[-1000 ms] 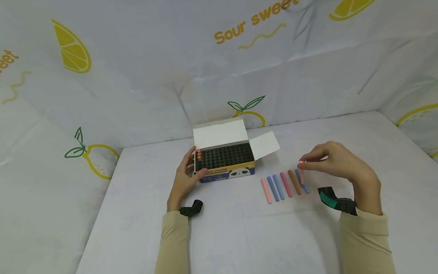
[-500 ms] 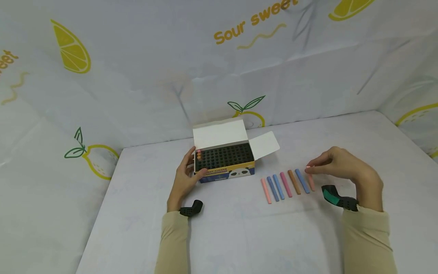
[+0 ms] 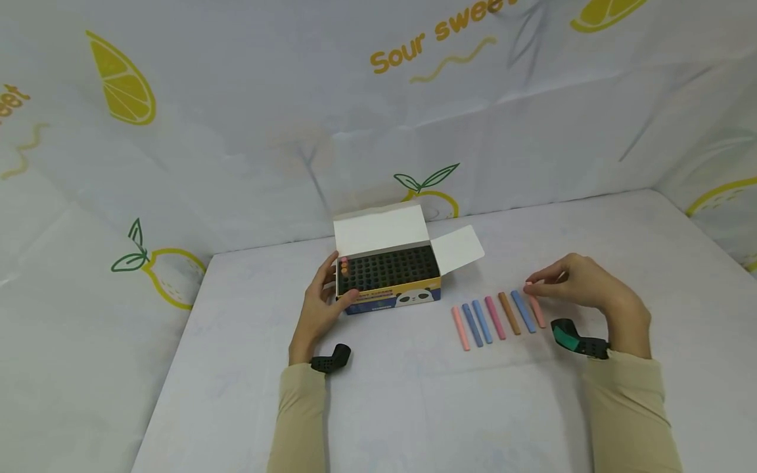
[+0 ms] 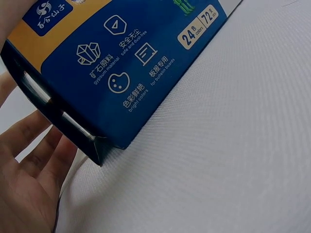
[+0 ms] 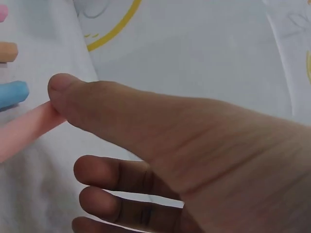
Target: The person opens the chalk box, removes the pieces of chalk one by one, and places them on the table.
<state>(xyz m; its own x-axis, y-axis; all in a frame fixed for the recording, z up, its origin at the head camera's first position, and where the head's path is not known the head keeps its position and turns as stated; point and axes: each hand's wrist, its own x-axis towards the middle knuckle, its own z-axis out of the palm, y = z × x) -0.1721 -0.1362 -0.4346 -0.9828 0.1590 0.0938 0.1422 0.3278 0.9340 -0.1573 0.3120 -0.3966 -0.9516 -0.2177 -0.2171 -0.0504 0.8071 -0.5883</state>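
At the left end of the open chalk box, my left hand grips it, thumb at the front corner and fingers around the side. The left wrist view shows the box's printed blue front and the fingers beside its end. Between thumb and fingertips my right hand pinches the top of a salmon-pink chalk stick, its lower end at the table. That stick is at the right end of a row, beside a blue chalk stick. In the right wrist view the thumb lies over the pink chalk.
More chalk sticks lie side by side: brown, magenta, two blue and one pink. The box's black insert has many holes, with a few chalks at its left. Its white lid and side flap stand open.
My right hand has lowered the pink chalk from above the rightmost blue stick to the table on that stick's right, then shifted slightly left toward it. The left hand and box have not moved.
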